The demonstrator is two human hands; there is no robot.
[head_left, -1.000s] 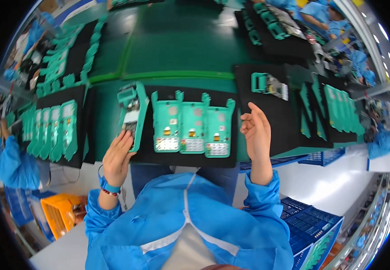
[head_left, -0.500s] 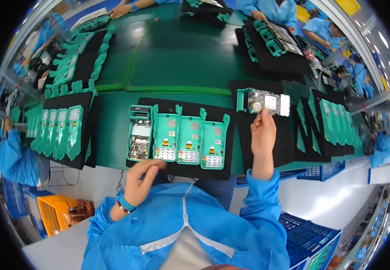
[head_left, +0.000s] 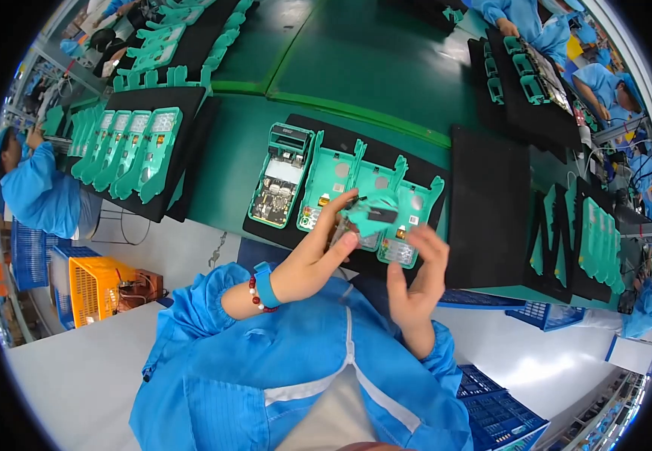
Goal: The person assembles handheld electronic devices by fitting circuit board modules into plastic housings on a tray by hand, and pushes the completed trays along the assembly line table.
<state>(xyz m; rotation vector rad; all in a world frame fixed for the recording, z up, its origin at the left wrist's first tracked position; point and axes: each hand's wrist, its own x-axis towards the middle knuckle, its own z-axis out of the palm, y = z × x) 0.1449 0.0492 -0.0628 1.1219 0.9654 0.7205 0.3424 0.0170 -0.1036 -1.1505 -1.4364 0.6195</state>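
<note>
My left hand (head_left: 307, 263) is closed on a circuit board with a green plastic end piece (head_left: 377, 214), tilted and blurred above the middle housings. Close to its other side is my right hand (head_left: 418, 289), with thumb and fingers apart and nothing between them. Beneath them on a black foam mat (head_left: 266, 233) lies a row of green plastic housings. The leftmost housing (head_left: 277, 184) has a board seated in it. To its right, an open housing (head_left: 331, 171) and the rightmost open housing (head_left: 416, 203) show keypads at their near ends; the one between is partly hidden.
A bare black mat (head_left: 489, 203) lies to the right, with upright green housings (head_left: 597, 240) beyond it. More housings (head_left: 145, 146) stand on a mat at left. Co-workers in blue sit around the green table (head_left: 363, 75). An orange crate (head_left: 93, 286) is on the floor.
The board with the green end piece has come from the right mat to above the housings. It was in my right hand and is now in my left. The view has turned.
</note>
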